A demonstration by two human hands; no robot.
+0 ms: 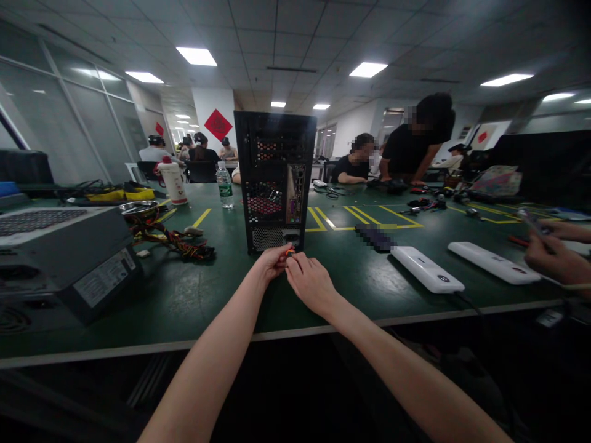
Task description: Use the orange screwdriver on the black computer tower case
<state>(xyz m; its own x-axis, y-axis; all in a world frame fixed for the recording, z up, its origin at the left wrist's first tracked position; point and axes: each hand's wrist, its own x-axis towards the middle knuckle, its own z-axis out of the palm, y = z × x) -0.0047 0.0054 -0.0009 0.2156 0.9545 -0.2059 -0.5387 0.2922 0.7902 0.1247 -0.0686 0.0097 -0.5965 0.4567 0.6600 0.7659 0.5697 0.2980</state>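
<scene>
In front of me a black computer tower case (276, 237) stands upright on the green table, its rear panel towards me. Just before its lower part, my left hand (272, 259) and my right hand (310, 280) meet with fingers pinched together. Between the fingertips shows a small orange and dark piece (290, 251), mostly covered, so its kind is unclear. Both hands appear to grip it. Whether the fingers touch the case, I cannot tell.
Grey power supply units (69, 258) with bundled cables (178, 243) lie left. A thermos (173, 181) and a water bottle (225, 186) stand behind. White power banks (427, 269) lie right, near another person's hands (556, 252). The table's front edge runs below my wrists.
</scene>
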